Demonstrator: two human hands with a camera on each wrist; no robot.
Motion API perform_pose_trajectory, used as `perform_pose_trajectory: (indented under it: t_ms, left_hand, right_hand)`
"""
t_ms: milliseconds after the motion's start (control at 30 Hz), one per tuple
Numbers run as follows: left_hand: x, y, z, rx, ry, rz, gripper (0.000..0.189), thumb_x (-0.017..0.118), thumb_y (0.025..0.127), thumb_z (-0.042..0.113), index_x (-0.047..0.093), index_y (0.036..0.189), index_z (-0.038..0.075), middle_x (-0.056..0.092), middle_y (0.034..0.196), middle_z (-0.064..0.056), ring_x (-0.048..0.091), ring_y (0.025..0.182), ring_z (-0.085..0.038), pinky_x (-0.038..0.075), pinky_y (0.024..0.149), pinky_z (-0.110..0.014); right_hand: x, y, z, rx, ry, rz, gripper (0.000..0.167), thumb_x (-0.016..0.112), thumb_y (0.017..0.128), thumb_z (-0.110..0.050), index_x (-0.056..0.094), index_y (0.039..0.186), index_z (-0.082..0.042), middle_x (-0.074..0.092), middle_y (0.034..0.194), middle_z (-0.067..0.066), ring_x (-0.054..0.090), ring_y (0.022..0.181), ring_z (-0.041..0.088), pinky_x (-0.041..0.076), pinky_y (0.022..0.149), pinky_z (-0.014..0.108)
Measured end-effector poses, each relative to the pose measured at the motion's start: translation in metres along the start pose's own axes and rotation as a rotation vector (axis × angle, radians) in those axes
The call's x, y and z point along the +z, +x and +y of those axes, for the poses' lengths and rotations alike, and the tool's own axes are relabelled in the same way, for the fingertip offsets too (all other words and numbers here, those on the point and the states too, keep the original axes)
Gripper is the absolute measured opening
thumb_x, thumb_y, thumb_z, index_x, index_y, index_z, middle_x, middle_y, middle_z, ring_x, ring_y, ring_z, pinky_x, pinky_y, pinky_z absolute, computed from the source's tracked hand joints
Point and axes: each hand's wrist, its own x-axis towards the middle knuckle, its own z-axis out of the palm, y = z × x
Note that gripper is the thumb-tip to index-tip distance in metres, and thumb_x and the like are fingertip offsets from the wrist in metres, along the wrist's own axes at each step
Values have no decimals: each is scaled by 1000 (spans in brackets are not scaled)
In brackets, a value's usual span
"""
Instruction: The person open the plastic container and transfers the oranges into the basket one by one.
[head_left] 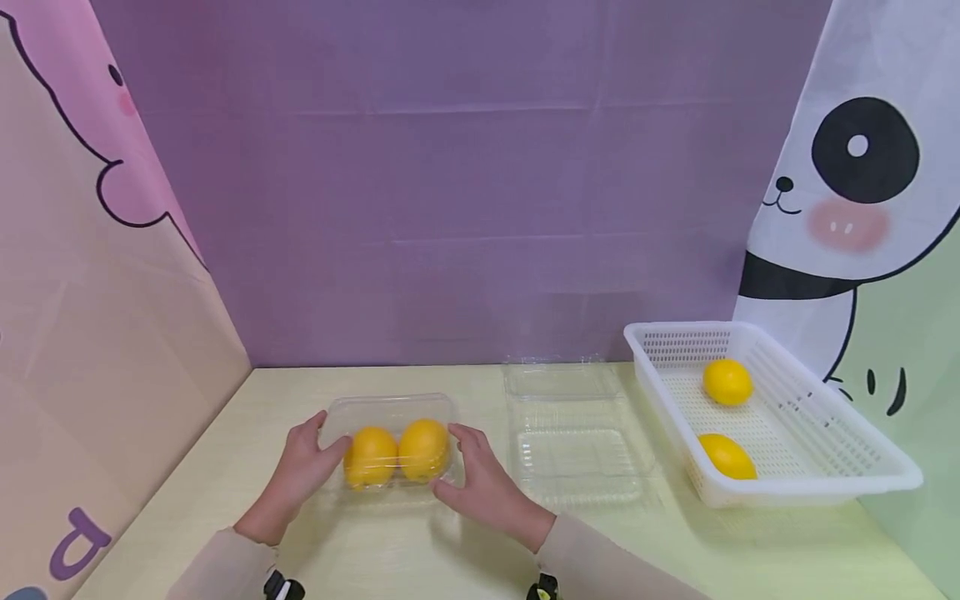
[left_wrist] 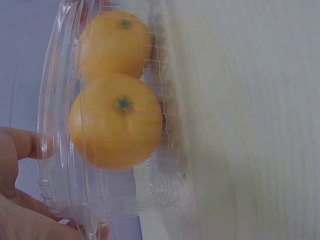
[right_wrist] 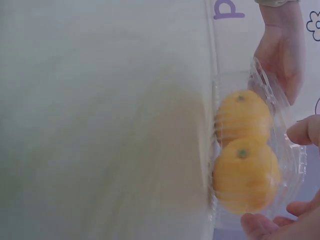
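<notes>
A clear plastic clamshell box point(head_left: 390, 408), its lid lying over the top, holds two oranges side by side. The left orange point(head_left: 371, 457) and the right orange point(head_left: 423, 450) show through the plastic; green stem marks are visible on both in the left wrist view. My left hand point(head_left: 303, 458) grips the box's left end, thumb towards the front and fingers along the side and back. At the right end my right hand point(head_left: 483, 487) holds the box, its thumb by the lower front corner and fingers by the upper edge.
An unfolded clear plastic box point(head_left: 573, 450) lies right of my right hand. Beyond it, a white perforated basket point(head_left: 817, 483) holds two yellow lemons, a rear lemon point(head_left: 727, 382) and a front lemon point(head_left: 726, 457). Purple cloth point(head_left: 480, 208) hangs behind the table point(head_left: 360, 558); printed cloths flank it.
</notes>
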Motion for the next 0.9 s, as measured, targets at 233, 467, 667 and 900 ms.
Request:
perform_pose_trajectory:
  t_ms: [233,467,667,900]
  left_hand:
    - [1,0,1,7,-4,-4,74,51,102,21,11,149,-20,13,153,-41,18,141,-54,22,114,-64]
    - [1,0,2,-4,-1,-3,74,51,103,22,11,150,-20,12,153,-41,17,141,-55,21,113,-65]
    - [0,-1,2,-16,4,-1,75,50,103,22,10,150,-19,11,153,-40,18,140,-55,22,113,-65]
    - [-1,-1,2,-21,5,-3,75,50,103,23,9,151,-18,10,153,-40,18,140,-55,21,113,-66]
  right_hand:
    - [4,-4,-4,51,54,29,83,73,88,-29,29,151,4,28,153,22,45,132,37,44,105,51]
    - [6,-6,-5,109,84,26,88,74,88,-30,25,153,4,31,151,23,47,131,38,45,104,51]
    - [7,-8,-4,162,190,32,92,76,87,-26,21,154,4,35,149,25,48,127,39,46,101,54]
    - [8,-7,-4,189,251,25,90,76,88,-20,20,154,4,43,143,23,49,125,39,45,102,56]
